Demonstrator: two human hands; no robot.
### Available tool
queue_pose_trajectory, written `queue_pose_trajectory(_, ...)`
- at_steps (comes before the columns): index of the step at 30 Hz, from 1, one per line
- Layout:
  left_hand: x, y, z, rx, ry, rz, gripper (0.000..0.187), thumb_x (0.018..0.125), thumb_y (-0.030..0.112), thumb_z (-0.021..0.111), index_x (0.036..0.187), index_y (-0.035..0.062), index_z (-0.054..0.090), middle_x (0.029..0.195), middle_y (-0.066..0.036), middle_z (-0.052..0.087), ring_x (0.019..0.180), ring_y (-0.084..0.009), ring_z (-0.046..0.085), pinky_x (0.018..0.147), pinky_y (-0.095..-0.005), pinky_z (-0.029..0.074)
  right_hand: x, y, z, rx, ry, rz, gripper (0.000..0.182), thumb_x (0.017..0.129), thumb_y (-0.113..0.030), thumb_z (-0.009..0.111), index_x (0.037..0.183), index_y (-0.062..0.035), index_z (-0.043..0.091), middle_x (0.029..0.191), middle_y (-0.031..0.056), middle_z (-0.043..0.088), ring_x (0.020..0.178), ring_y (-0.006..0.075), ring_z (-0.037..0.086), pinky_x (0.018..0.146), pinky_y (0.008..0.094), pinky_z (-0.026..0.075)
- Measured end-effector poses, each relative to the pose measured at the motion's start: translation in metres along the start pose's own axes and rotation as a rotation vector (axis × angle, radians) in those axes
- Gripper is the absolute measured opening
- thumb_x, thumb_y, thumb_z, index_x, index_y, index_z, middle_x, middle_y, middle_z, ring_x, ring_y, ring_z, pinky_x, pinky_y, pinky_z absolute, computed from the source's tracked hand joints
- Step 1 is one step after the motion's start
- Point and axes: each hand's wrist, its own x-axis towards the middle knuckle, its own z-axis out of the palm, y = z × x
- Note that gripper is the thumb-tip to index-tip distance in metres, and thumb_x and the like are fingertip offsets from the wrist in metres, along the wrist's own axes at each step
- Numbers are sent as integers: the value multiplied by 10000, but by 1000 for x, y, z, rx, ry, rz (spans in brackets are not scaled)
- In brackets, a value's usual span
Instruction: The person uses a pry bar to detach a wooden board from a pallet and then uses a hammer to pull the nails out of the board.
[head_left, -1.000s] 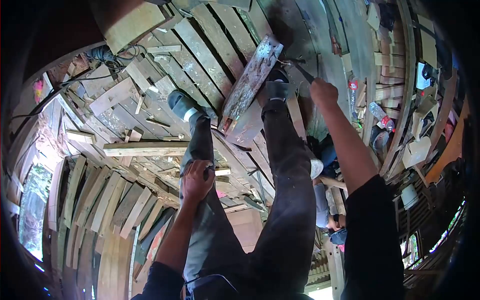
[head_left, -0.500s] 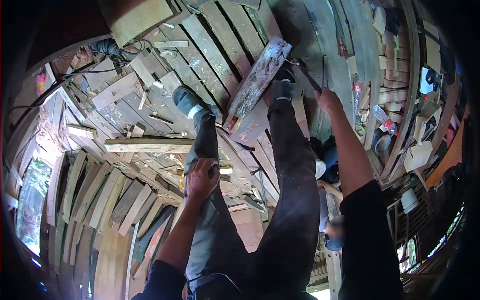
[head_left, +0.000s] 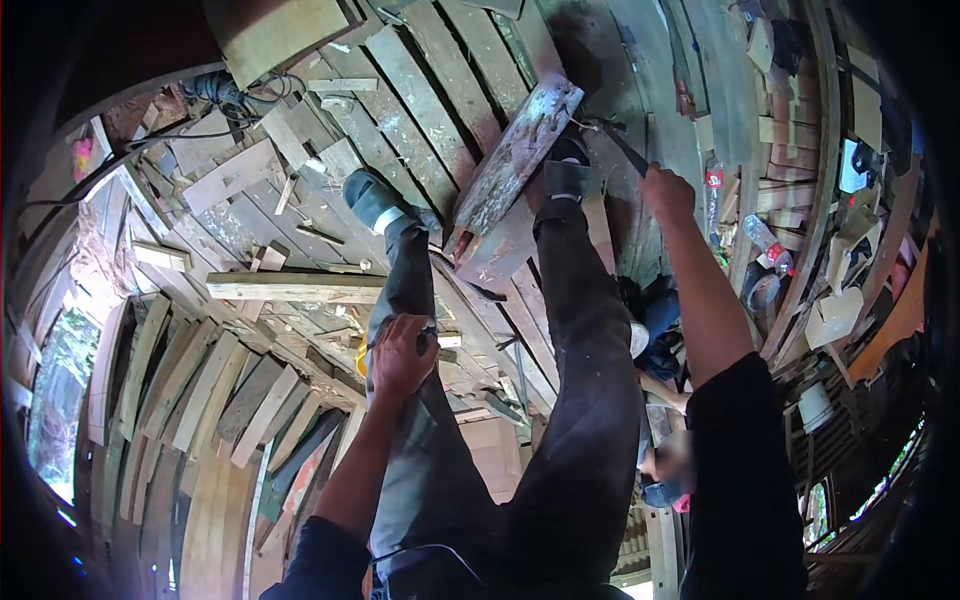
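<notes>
Since a moment ago our right hand has drawn back, clamped on the pry tool beside the plank, while our left hand grips our knee, so levering comes next.

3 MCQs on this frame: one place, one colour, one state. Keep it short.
1. Where is the right hand?
A. On the left knee
B. Raised by the tilted plank, gripping a dark tool
C. On a bottle

2. What colour shows under the left hand?
A. Yellow
B. Blue
C. White

3. How does the plank lie?
A. Flat among the floorboards
B. Tilted, its lower end by the right shoe
C. Held in both hands

Key: 1 B, the fist closes on the tool's handle beside the plank. 2 A, a yellow bit peeks out at the fist. 3 B, it slants across the boards.
</notes>
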Motion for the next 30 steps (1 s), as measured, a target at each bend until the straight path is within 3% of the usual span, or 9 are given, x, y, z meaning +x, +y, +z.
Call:
queue_pose_trajectory(22, -3, -3, 6, 36, -23, -29, 220, 818, 173, 619, 1026, 103, 630, 1027, -96, 617, 993, -306, 602, 852, -409, 489, 5, 19, 20, 173, -124, -59, 416, 948, -423, 473, 1127, -63, 579, 1123, 202, 637, 1074, 373, 604, 900, 473, 488)
queue_pose_trajectory(30, -6, -8, 18, 10, 9, 9, 257, 784, 178, 639, 1020, 82, 614, 998, -103, 615, 943, -323, 601, 848, -425, 472, 18, 30, 13, 145, -145, -114, 454, 941, -444, 485, 1143, -48, 575, 1133, 205, 634, 1079, 377, 598, 910, 468, 480)
